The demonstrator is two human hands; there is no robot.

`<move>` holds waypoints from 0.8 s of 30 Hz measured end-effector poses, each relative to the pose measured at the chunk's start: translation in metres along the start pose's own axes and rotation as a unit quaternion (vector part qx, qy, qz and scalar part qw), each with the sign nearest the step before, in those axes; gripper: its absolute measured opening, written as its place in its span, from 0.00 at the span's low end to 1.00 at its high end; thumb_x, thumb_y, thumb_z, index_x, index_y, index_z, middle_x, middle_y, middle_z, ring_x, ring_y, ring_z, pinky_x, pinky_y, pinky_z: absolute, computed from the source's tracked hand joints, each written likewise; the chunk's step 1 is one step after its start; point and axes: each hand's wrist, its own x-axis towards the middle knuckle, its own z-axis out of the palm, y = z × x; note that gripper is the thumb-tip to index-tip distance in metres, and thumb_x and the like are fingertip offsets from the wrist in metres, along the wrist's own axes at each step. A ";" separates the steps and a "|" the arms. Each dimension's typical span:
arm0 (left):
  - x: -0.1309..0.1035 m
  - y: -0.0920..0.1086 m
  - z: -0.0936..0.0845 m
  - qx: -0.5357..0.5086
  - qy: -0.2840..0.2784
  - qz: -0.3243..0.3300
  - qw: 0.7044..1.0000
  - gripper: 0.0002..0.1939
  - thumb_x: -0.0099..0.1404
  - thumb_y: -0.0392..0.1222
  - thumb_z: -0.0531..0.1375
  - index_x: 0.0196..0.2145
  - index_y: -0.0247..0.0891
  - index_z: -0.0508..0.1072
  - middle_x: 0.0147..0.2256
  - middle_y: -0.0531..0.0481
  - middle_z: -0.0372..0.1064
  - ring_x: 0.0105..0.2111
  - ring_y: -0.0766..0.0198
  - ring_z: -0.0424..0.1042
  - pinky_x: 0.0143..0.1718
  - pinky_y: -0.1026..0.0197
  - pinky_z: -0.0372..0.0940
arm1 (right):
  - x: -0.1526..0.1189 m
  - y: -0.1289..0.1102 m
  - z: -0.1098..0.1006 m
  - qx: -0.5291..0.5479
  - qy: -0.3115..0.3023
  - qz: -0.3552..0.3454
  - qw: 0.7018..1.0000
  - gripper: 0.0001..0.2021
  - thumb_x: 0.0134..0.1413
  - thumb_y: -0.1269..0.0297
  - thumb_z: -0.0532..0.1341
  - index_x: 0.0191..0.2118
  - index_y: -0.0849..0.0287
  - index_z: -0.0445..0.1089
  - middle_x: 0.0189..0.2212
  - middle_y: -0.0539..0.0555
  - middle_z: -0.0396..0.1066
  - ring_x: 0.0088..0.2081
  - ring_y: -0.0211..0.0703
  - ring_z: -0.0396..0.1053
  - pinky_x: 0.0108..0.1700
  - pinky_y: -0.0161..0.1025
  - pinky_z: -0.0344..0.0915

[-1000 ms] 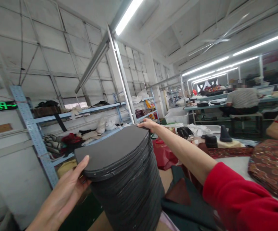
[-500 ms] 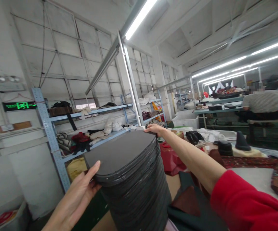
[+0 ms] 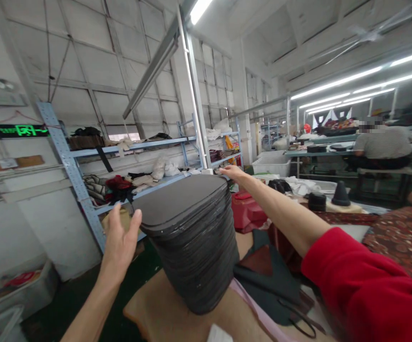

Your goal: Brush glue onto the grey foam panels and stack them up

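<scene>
A tall stack of dark grey, flat cut sheets with rounded corners rises from a brown tabletop, its layers slightly uneven. Beside the near left edge of its top is my left hand, thumb and fingers apart and holding nothing. My right hand reaches past the far right corner of the stack, fingers stretched out; whether a fingertip still brushes the edge cannot be told. To the right of the stack's foot lie a dark green piece of material and a reddish-brown piece.
Blue metal shelves with cloth line the left wall. A red bag-like item sits behind the stack. Patterned fabric covers the right side. A person in a striped top sits farther back. A grey bin stands lower left.
My left hand has come off the stack's top edge and its fingers have spread. My right hand has drawn slightly away from the far corner. The view has tilted down, showing the stack's foot.
</scene>
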 end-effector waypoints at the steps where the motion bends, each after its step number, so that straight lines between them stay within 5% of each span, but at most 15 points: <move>1: -0.008 0.011 -0.002 -0.042 0.035 0.022 0.998 0.34 0.58 0.56 0.53 0.57 0.34 0.56 0.57 0.36 0.55 0.55 0.50 0.59 0.54 0.49 0.58 | -0.012 0.000 -0.012 0.004 0.017 -0.007 1.000 0.12 0.55 0.61 0.59 0.39 0.66 0.69 0.38 0.54 0.71 0.41 0.43 0.68 0.42 0.40 0.65; 4: -0.053 0.055 -0.003 -0.204 0.068 0.070 0.974 0.29 0.58 0.45 0.59 0.55 0.36 0.59 0.53 0.42 0.60 0.51 0.58 0.62 0.53 0.56 0.58 | -0.067 0.008 -0.064 0.018 0.037 -0.014 0.999 0.14 0.56 0.61 0.57 0.44 0.64 0.69 0.40 0.54 0.72 0.41 0.40 0.68 0.43 0.35 0.63; 8: -0.148 0.099 0.013 -0.374 -0.110 -0.024 0.921 0.23 0.58 0.40 0.60 0.51 0.40 0.63 0.49 0.49 0.63 0.48 0.63 0.65 0.51 0.61 0.60 | -0.174 0.025 -0.147 0.033 0.012 -0.050 0.998 0.18 0.57 0.59 0.55 0.49 0.66 0.65 0.42 0.52 0.70 0.43 0.38 0.69 0.46 0.41 0.60; 12: -0.266 0.098 0.035 -0.390 -0.345 -0.238 0.820 0.19 0.55 0.45 0.62 0.43 0.39 0.67 0.42 0.47 0.68 0.44 0.59 0.68 0.48 0.60 0.62 | -0.305 0.062 -0.223 -0.006 0.071 -0.010 0.997 0.20 0.54 0.54 0.57 0.49 0.60 0.66 0.44 0.54 0.70 0.46 0.43 0.69 0.51 0.46 0.60; 15: -0.355 0.079 0.041 -0.352 -0.449 -0.376 0.730 0.26 0.49 0.52 0.65 0.41 0.35 0.67 0.43 0.41 0.68 0.47 0.52 0.67 0.51 0.56 0.60 | -0.415 0.120 -0.267 -0.050 0.139 0.104 0.984 0.22 0.52 0.48 0.57 0.49 0.54 0.66 0.50 0.58 0.68 0.49 0.49 0.67 0.52 0.47 0.62; 17: -0.406 0.067 0.039 -0.321 -0.450 -0.441 0.707 0.32 0.47 0.55 0.65 0.45 0.34 0.65 0.48 0.37 0.65 0.51 0.50 0.64 0.52 0.56 0.59 | -0.486 0.167 -0.284 -0.083 0.157 0.223 0.959 0.24 0.49 0.45 0.57 0.50 0.49 0.65 0.53 0.58 0.65 0.53 0.52 0.63 0.55 0.45 0.61; 20: -0.461 0.057 0.027 -0.283 -0.479 -0.510 0.656 0.40 0.47 0.58 0.65 0.52 0.34 0.59 0.54 0.33 0.58 0.56 0.50 0.59 0.54 0.58 0.57 | -0.576 0.231 -0.288 -0.137 0.208 0.373 0.894 0.30 0.42 0.46 0.61 0.50 0.57 0.65 0.56 0.60 0.62 0.58 0.56 0.57 0.61 0.45 0.51; 24: -0.498 0.061 0.010 -0.226 -0.507 -0.547 0.627 0.47 0.45 0.58 0.65 0.56 0.34 0.52 0.58 0.31 0.50 0.57 0.49 0.57 0.54 0.57 0.57 | -0.638 0.272 -0.272 -0.097 0.199 0.474 0.852 0.39 0.40 0.44 0.61 0.56 0.64 0.59 0.58 0.64 0.58 0.58 0.56 0.57 0.61 0.46 0.50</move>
